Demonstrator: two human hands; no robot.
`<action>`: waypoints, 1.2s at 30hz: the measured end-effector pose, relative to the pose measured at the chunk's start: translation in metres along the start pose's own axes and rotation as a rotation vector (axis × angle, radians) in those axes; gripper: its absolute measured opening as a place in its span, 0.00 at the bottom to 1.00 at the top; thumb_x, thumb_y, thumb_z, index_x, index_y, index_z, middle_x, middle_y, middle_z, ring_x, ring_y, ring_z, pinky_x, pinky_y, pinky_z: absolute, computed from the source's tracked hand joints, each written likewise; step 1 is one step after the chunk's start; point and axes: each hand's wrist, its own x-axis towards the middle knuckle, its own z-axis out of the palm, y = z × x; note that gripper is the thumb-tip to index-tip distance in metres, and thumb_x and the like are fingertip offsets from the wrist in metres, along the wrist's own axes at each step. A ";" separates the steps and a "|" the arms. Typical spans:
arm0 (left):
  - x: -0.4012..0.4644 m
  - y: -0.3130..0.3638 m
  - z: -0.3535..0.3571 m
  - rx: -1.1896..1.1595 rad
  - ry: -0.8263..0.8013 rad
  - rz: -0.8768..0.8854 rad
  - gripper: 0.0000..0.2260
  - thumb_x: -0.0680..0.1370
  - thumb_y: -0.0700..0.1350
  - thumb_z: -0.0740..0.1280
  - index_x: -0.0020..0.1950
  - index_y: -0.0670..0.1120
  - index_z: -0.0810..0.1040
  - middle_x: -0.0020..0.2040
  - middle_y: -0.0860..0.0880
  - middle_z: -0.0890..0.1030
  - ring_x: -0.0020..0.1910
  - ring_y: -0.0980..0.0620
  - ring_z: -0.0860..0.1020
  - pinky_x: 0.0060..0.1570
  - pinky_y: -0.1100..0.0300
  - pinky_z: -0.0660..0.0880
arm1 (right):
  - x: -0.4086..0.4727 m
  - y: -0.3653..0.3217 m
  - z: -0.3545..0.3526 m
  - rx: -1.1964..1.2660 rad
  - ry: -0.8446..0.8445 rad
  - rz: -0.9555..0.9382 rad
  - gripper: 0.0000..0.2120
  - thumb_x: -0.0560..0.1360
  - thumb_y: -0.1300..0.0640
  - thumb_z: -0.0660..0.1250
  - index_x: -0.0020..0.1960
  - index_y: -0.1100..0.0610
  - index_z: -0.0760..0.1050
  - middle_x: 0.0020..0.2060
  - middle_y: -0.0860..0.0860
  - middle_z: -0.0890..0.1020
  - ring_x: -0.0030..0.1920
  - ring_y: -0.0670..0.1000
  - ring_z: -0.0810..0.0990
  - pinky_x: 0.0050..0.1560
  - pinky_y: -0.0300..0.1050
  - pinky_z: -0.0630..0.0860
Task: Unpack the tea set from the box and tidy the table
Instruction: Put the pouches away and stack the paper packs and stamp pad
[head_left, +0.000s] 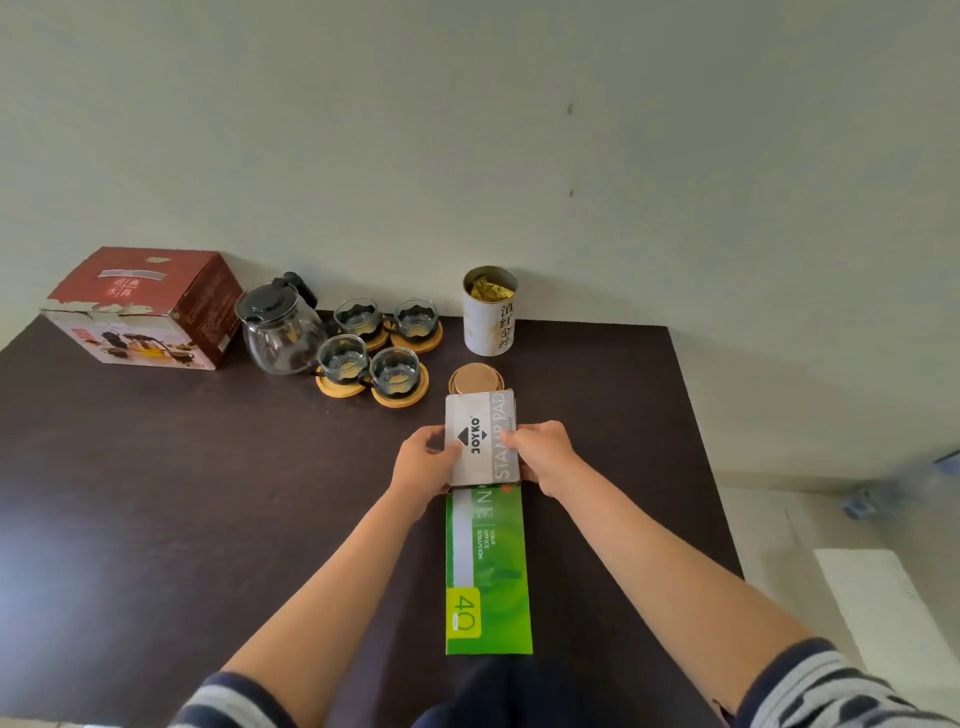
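A grey stamp pad box (482, 437) sits mid-table, gripped from both sides: my left hand (426, 460) on its left edge, my right hand (543, 452) on its right edge. It lies at the far end of a long green box (488, 571). Behind it lies a round wooden lid (475, 376). The glass teapot (280, 327) with a black lid stands at the back left. Beside it are several glass cups on wooden coasters (376, 353). The red tea set box (143, 306) stands closed in the far left corner.
An open white tea canister (489, 312) with gold packets stands at the back near the wall. The dark table (156, 493) ends on the right at an edge (696, 441), with pale floor beyond.
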 end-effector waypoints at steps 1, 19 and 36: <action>0.005 0.011 0.011 -0.003 -0.006 0.009 0.08 0.77 0.45 0.66 0.55 0.50 0.71 0.45 0.47 0.78 0.41 0.50 0.78 0.39 0.53 0.79 | 0.003 -0.009 -0.012 0.010 0.026 -0.016 0.12 0.73 0.64 0.69 0.56 0.63 0.74 0.47 0.59 0.83 0.45 0.56 0.84 0.49 0.57 0.81; 0.148 0.131 0.148 0.034 -0.107 0.028 0.06 0.77 0.46 0.66 0.50 0.45 0.76 0.44 0.47 0.79 0.43 0.48 0.78 0.36 0.56 0.79 | 0.134 -0.124 -0.120 -0.016 0.294 -0.144 0.04 0.72 0.64 0.71 0.39 0.60 0.78 0.42 0.57 0.84 0.43 0.55 0.84 0.41 0.46 0.80; 0.211 0.108 0.174 0.361 -0.008 0.065 0.10 0.75 0.44 0.66 0.40 0.39 0.81 0.38 0.44 0.80 0.38 0.46 0.77 0.35 0.59 0.70 | 0.204 -0.109 -0.120 -0.255 0.262 -0.142 0.09 0.72 0.63 0.68 0.47 0.69 0.81 0.42 0.59 0.85 0.42 0.55 0.84 0.45 0.50 0.81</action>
